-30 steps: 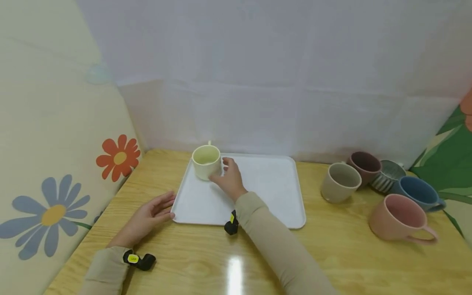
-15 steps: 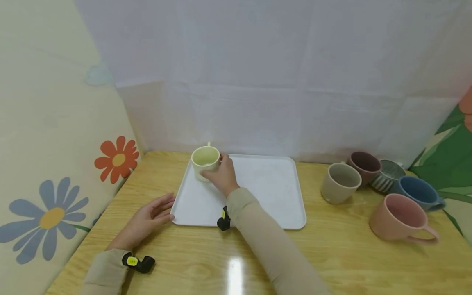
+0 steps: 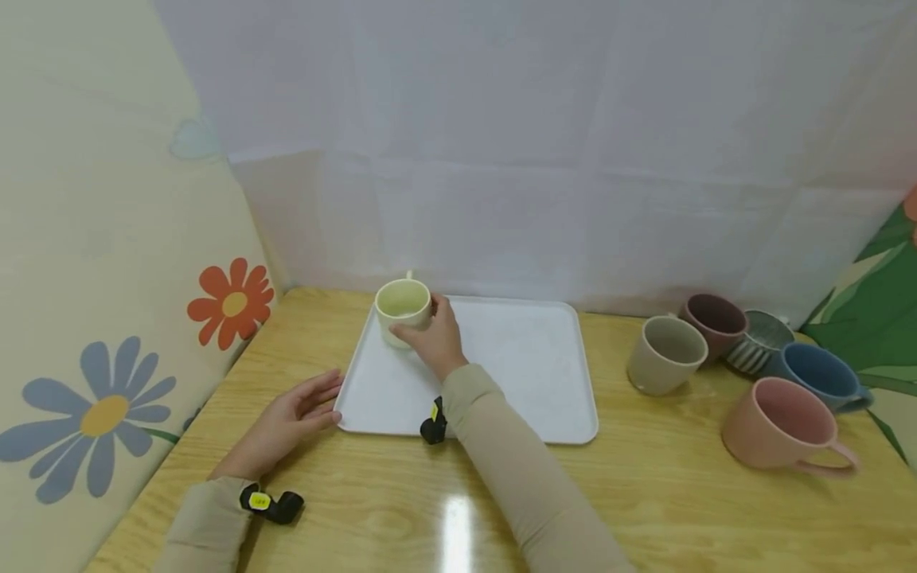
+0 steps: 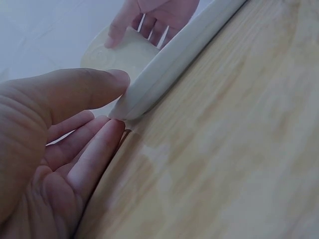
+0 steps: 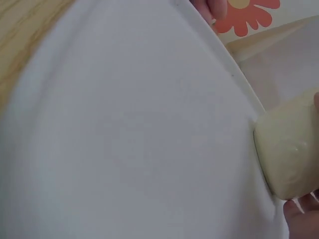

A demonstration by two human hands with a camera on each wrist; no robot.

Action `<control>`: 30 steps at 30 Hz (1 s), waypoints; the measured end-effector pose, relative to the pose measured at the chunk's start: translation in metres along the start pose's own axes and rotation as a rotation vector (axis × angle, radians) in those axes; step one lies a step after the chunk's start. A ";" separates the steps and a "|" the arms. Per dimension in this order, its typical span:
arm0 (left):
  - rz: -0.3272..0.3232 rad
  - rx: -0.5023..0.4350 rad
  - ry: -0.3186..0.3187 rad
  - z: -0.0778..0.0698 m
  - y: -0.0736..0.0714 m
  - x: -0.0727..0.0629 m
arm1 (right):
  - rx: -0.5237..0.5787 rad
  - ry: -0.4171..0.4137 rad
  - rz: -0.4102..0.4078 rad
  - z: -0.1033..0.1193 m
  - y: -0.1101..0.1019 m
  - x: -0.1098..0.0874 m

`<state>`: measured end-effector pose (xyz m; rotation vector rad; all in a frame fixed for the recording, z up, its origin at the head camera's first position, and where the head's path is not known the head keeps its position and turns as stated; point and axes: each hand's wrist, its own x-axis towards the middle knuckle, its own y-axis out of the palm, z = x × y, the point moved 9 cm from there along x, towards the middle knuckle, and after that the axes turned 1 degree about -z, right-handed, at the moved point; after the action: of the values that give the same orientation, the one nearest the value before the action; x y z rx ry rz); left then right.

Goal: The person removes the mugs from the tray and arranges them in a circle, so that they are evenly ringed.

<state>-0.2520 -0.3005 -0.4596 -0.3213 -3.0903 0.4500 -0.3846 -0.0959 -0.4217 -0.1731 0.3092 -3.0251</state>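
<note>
A pale yellow mug (image 3: 390,320) stands upright in the back left corner of a white tray (image 3: 523,374), its handle pointing away. My right hand (image 3: 435,341) holds the mug from the right, thumb on the near side and fingers around the far right side. The right wrist view shows the mug's base (image 5: 286,154) close by the tray's edge. At the tray's front left corner is my left hand (image 3: 286,420), its fingers fairly straight against the edge. Thumb and fingertips meet that corner (image 4: 130,102) in the left wrist view.
Several cups stand to the right on the wooden table (image 3: 372,509): a beige mug (image 3: 662,370), a dark maroon mug (image 3: 719,326), a ribbed grey cup (image 3: 748,354), a blue mug (image 3: 817,382) and a pink mug (image 3: 759,438). A white cloth (image 3: 444,223) hangs behind.
My right hand has moved left and its fingers have come around the mug's right side. My left hand has stayed at the tray's corner.
</note>
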 end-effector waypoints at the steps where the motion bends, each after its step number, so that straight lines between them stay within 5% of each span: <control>1: -0.001 0.002 -0.002 0.000 0.000 0.000 | 0.002 0.005 0.003 -0.001 0.000 0.000; 30: -0.007 0.049 -0.038 0.002 -0.003 0.001 | 0.007 -0.016 0.124 -0.008 -0.010 -0.011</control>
<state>-0.2536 -0.3034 -0.4611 -0.3044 -3.1097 0.5366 -0.3757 -0.0834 -0.4282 -0.1705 0.2965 -2.9005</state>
